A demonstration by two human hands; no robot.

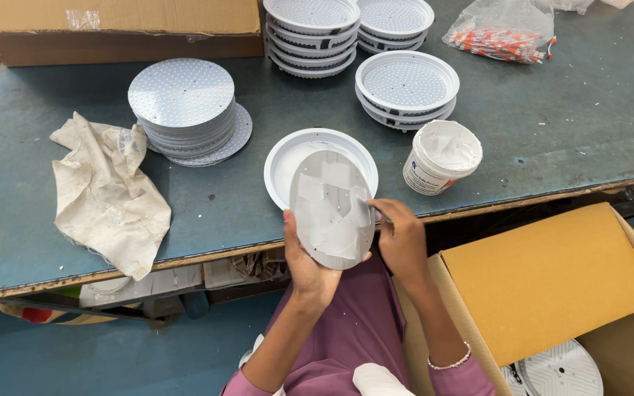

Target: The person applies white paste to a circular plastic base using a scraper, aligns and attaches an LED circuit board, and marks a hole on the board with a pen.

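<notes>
A crumpled cloth (108, 194) lies at the left of a blue-grey workbench (566, 117), beside a stack of flat round LED boards (183, 103), with a long cardboard box (111, 29) along the far edge. At the near edge, a seated person's left hand (306, 260) grips a round white plate (332, 209) from below, thumb on its left rim and fingers behind, holding it tilted up toward the camera so its long axis runs from the near rim up and away; pale paste is smeared across its face. The plate overlaps an empty white round housing (288, 150) resting on the bench just behind it. The right hand (401, 238) meets the plate's right rim, fingers curled and pinched around what appears to be a thin applicator, too small to make out; it is the hand nearer the open tub of white paste (442, 155), just beyond and to its right. Stacks of assembled white housings (405, 88) stand farther back, a plastic bag of orange parts (504, 37) at the far right, and an open carton (552, 286) sits below.
</notes>
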